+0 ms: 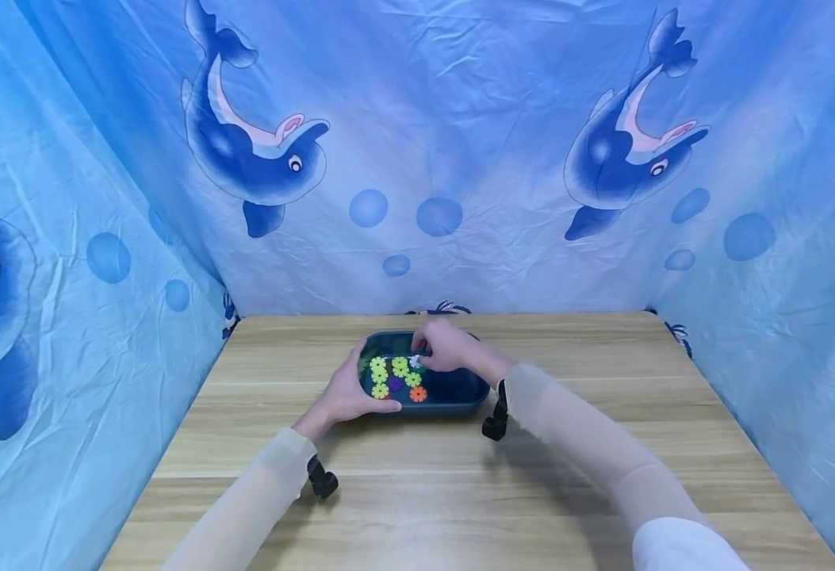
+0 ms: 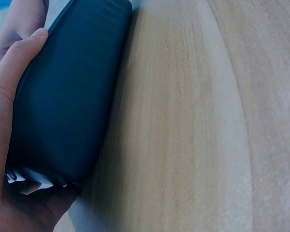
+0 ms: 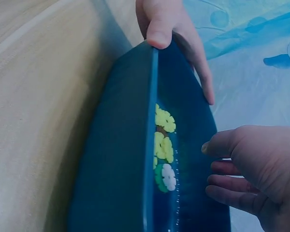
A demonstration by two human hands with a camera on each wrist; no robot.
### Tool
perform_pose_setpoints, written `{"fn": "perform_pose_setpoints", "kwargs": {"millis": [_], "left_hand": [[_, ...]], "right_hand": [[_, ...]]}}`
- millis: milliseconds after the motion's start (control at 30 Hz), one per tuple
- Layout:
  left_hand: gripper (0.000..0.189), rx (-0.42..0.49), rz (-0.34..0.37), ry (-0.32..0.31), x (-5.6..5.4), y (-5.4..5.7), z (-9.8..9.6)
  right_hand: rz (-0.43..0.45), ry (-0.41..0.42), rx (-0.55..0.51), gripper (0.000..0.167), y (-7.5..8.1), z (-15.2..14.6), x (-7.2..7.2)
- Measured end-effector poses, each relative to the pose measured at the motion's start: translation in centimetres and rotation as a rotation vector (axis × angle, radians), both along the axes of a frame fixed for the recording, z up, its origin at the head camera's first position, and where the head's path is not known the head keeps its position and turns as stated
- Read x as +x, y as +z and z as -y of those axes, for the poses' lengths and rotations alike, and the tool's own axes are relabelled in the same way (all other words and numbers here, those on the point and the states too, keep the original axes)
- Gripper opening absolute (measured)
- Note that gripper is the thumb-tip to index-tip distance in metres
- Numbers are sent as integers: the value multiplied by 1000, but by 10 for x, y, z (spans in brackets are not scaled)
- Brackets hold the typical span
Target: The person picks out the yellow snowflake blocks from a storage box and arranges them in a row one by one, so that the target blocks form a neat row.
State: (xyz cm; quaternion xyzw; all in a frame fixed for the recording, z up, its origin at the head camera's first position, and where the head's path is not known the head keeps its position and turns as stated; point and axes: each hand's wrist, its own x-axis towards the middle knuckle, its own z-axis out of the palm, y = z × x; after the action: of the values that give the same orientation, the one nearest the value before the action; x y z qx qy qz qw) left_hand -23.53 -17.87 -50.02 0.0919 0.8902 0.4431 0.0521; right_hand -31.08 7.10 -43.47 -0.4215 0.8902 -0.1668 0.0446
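Note:
A dark teal plastic tray (image 1: 438, 410) stands on the table with several flower-shaped plastic discs in its left half. Most discs are yellow (image 1: 379, 376); among them are a purple disc (image 1: 395, 384), an orange disc (image 1: 418, 394) and a white disc (image 1: 415, 361). My left hand (image 1: 349, 390) grips the tray's left end, its thumb along the near rim and the other fingers round the end wall. Over the tray's far side, my right hand (image 1: 446, 346) reaches in close to the white disc. Its fingers (image 3: 232, 183) are loosely bent, with no disc between them and the thumb.
The wooden table (image 1: 417, 492) extends round the tray. Blue cloth with dolphin prints (image 1: 417, 159) hangs behind the table and along both sides. Each wrist carries a black camera mount, on the left (image 1: 323, 478) and on the right (image 1: 496, 420).

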Motion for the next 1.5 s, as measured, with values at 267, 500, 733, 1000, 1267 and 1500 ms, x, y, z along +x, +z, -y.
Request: {"fn": "perform_pose_setpoints", "kwargs": {"millis": [267, 500, 733, 1000, 1267, 1500], "left_hand": [[139, -6, 5, -6, 0, 1, -1], [138, -7, 4, -9, -1, 2, -2], [137, -13, 12, -14, -1, 4, -4], [137, -126, -41, -61, -6, 9, 3], [144, -174, -58, -158, -17, 12, 20], [145, -152, -77, -177, -21, 5, 20]], "right_hand": [[69, -18, 59, 22, -12, 9, 4], [69, -37, 135, 22, -20, 18, 9], [55, -59, 193, 16, -29, 23, 13], [-34, -45, 251, 14, -32, 27, 16], [-55, -51, 270, 11, -36, 34, 17], [-35, -184, 249, 15, -37, 41, 19]]}}
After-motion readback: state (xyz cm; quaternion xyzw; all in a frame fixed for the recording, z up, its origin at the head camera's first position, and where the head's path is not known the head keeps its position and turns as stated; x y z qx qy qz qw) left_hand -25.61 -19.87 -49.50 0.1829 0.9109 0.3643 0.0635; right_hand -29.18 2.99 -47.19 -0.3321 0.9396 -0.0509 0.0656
